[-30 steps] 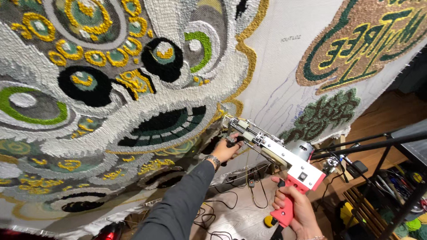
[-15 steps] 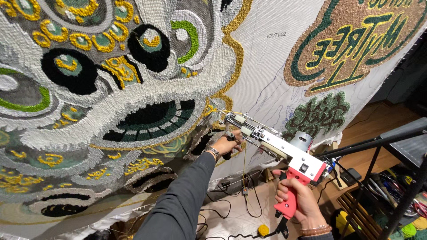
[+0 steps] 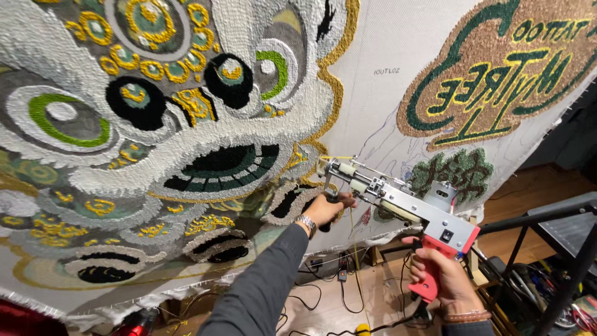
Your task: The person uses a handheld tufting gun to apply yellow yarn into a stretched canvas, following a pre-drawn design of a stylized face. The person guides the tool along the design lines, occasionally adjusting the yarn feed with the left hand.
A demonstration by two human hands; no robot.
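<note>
Right of centre, low in the frame, a tufting gun point(image 3: 404, 202) slants from lower right up toward the middle, its needle end touching a stretched white backing cloth point(image 3: 385, 106). The gun has a silver metal body and a red pistol grip. The right hand point(image 3: 441, 280), at the lower right, is closed tightly around that red grip, fingers wrapped fully, with a beaded bracelet at the wrist. The left hand point(image 3: 326, 210), just below the centre of the frame, is curled shut around the gun's dark front handle, close to the cloth; a metal watch point(image 3: 305, 223) sits on that wrist above a dark grey sleeve point(image 3: 261, 292) that runs down to the bottom edge. A thin yellow yarn point(image 3: 352, 230) hangs down from the gun's front end.

Filling the left and centre of the frame is a large tufted lion-dance face point(image 3: 155, 124) in white, grey, black, green and gold pile, with round eyes and a dark mouth. At the upper right is a smaller tufted emblem point(image 3: 491, 68) in brown, dark green and gold with mirrored lettering, and below it a dark green tufted patch point(image 3: 460, 174). Black metal frame bars point(image 3: 541, 218) cross the right edge. Cables point(image 3: 323, 292) trail over the wooden floor point(image 3: 379, 298) at the bottom.
</note>
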